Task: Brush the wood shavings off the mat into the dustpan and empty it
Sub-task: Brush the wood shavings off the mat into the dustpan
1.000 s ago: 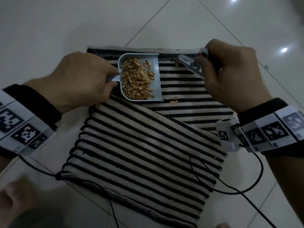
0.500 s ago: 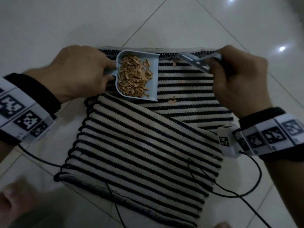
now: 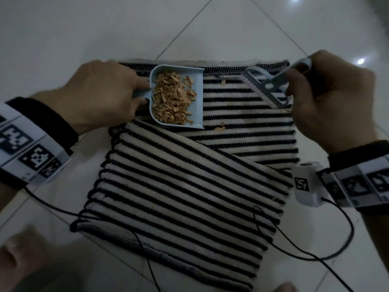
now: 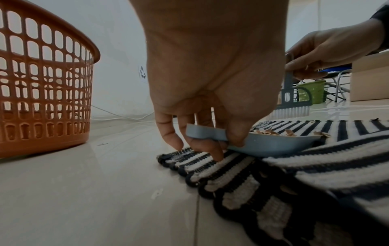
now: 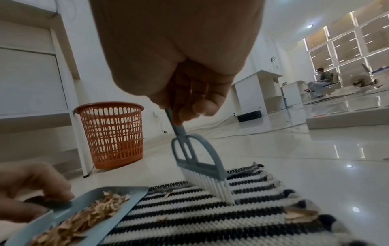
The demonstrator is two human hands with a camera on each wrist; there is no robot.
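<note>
A black-and-white striped mat lies on the tiled floor, its near half folded over at an angle. My left hand grips the handle of a light-blue dustpan that rests on the mat's far left part and holds a heap of tan wood shavings. To its right my right hand holds a small grey-blue brush by the handle, bristles down on the mat. A few loose shavings lie on the mat between pan and brush.
An orange slotted waste basket stands on the floor beyond the mat's left side. Black cables trail across the mat's near edge. A green basket and a cardboard box stand far off.
The brush has swung to the right, away from the dustpan, and now sits on the mat's far right part. The dustpan has stayed in place on the mat.
</note>
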